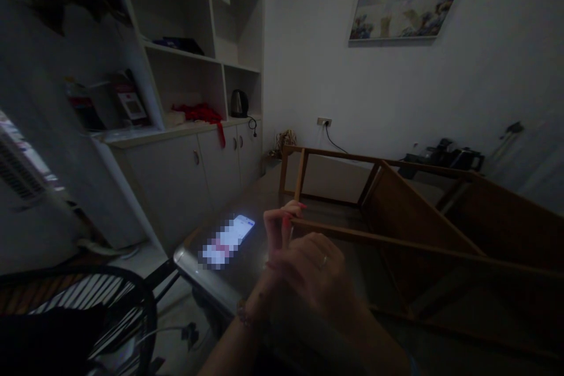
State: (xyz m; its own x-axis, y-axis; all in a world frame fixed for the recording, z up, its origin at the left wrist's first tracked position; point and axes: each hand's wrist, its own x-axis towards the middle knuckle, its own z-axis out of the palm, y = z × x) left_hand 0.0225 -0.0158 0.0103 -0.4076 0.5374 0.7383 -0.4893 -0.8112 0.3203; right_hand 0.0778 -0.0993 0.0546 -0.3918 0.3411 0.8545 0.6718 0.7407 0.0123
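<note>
A wooden shelf frame lies on its side on the table, its near rail ending at my hands. My left hand, with a bracelet at the wrist, is bent around that rail's end, its red-nailed fingertips pressed close to the wood. Just right of it and partly over it, my right hand wears a ring and has its fingers curled in. Whatever its fingertips pinch is hidden and dim. To the left of my hands, a lit phone rests on the table near its edge.
White cabinets line the left wall, with a kettle and red cloth on the counter. A black round-backed chair stands at lower left. Dark appliances sit behind the frame. A cord hangs from the wall socket.
</note>
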